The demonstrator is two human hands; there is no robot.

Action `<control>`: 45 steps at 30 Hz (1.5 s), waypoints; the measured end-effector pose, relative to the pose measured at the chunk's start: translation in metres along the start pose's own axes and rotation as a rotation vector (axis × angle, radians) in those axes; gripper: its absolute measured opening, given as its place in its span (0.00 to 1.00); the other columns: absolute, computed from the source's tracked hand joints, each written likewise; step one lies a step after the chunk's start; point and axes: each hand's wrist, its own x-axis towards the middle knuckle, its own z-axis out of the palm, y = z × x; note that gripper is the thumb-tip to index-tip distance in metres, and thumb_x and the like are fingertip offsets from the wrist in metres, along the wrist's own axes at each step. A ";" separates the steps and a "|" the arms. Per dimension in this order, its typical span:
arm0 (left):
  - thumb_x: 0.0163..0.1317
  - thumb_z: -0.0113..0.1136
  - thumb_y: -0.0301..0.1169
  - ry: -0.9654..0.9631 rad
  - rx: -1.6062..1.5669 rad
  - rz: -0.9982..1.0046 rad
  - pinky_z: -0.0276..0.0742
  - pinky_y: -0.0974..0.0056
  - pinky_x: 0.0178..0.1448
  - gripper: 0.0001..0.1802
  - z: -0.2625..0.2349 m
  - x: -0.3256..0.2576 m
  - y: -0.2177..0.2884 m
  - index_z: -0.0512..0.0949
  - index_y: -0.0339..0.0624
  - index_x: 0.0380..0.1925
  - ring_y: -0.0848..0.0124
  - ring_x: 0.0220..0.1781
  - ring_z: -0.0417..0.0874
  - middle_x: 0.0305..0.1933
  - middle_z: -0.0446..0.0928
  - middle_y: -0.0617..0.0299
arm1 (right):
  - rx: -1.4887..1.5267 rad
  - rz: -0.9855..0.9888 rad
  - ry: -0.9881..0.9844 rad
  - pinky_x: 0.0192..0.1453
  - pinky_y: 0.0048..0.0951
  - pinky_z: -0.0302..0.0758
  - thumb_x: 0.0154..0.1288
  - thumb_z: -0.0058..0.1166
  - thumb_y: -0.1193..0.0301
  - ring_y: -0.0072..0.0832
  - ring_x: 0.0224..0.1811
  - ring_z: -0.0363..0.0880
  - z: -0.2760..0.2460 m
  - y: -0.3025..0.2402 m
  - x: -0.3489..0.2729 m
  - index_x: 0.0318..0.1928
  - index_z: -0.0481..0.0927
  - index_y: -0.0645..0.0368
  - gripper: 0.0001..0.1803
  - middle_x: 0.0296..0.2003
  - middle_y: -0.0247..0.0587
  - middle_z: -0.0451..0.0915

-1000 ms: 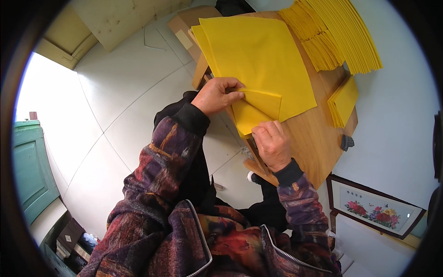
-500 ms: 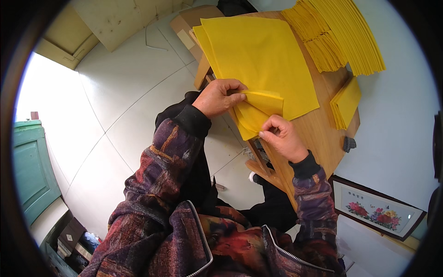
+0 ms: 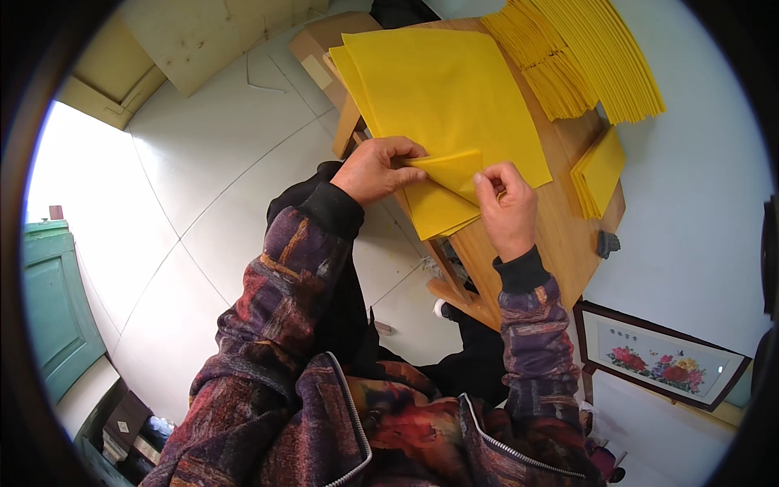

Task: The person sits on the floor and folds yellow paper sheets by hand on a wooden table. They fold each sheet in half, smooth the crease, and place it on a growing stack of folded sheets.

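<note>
Layered yellow cloth (image 3: 450,89) lies over the left part of a wooden table (image 3: 560,243), its near corner reaching past the table's edge. My left hand (image 3: 377,169) pinches a folded-over flap between thumb and fingers at its left end. At the flap's right tip, the thumb and fingers of my right hand (image 3: 507,209) are closed on the cloth's edge. Below the flap, between the two hands, the lower layers of cloth show. Part of the cloth is hidden behind my fingers.
Tall stacks of folded yellow cloth (image 3: 596,57) stand at the table's far right, with a smaller folded pile (image 3: 599,172) nearer. A dark lump (image 3: 607,244) sits by the right edge. A cardboard box (image 3: 320,57) is behind the table; a framed flower picture (image 3: 661,357) is at lower right.
My right hand has moved up and slightly right, from the cloth's lower near corner to the flap's right tip. My left hand keeps its pinch. The whole view has shifted slightly.
</note>
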 end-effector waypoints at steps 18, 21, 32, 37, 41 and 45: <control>0.62 0.60 0.26 0.032 -0.049 -0.043 0.75 0.69 0.46 0.10 0.001 0.001 0.000 0.78 0.31 0.41 0.74 0.37 0.79 0.34 0.80 0.61 | -0.231 -0.400 -0.252 0.38 0.35 0.74 0.53 0.58 0.78 0.39 0.36 0.74 0.009 0.003 -0.042 0.32 0.77 0.59 0.05 0.32 0.38 0.74; 0.62 0.60 0.26 0.041 -0.075 -0.040 0.75 0.69 0.46 0.10 0.002 0.000 -0.001 0.78 0.31 0.41 0.74 0.37 0.79 0.34 0.80 0.61 | -0.118 -0.305 -0.316 0.37 0.33 0.73 0.53 0.58 0.78 0.40 0.35 0.74 0.006 0.004 -0.034 0.31 0.77 0.59 0.04 0.31 0.40 0.74; 0.62 0.60 0.27 0.029 -0.045 -0.037 0.76 0.69 0.45 0.11 0.000 0.000 -0.002 0.78 0.31 0.41 0.73 0.37 0.79 0.33 0.80 0.59 | 0.271 0.088 -0.584 0.31 0.27 0.68 0.59 0.59 0.75 0.26 0.26 0.70 -0.005 0.009 -0.014 0.27 0.74 0.64 0.08 0.24 0.38 0.72; 0.62 0.60 0.27 0.016 -0.063 -0.033 0.76 0.68 0.45 0.11 0.000 0.001 -0.003 0.78 0.31 0.41 0.72 0.37 0.80 0.33 0.81 0.58 | 0.239 0.079 -0.524 0.30 0.26 0.66 0.63 0.56 0.73 0.23 0.25 0.67 -0.013 0.007 -0.009 0.28 0.73 0.64 0.09 0.22 0.37 0.70; 0.62 0.61 0.28 0.028 -0.030 -0.018 0.76 0.67 0.46 0.11 0.000 0.001 0.000 0.78 0.31 0.41 0.70 0.37 0.80 0.34 0.81 0.57 | 0.185 0.013 -0.436 0.29 0.27 0.66 0.64 0.56 0.73 0.23 0.24 0.66 -0.018 0.000 -0.005 0.28 0.72 0.63 0.10 0.21 0.39 0.69; 0.61 0.62 0.29 0.021 -0.004 -0.052 0.76 0.67 0.47 0.12 -0.002 0.000 0.003 0.79 0.32 0.41 0.70 0.37 0.81 0.35 0.82 0.57 | 0.053 -0.023 -0.212 0.28 0.30 0.67 0.64 0.55 0.73 0.31 0.22 0.70 -0.014 -0.007 -0.003 0.28 0.72 0.64 0.10 0.21 0.42 0.70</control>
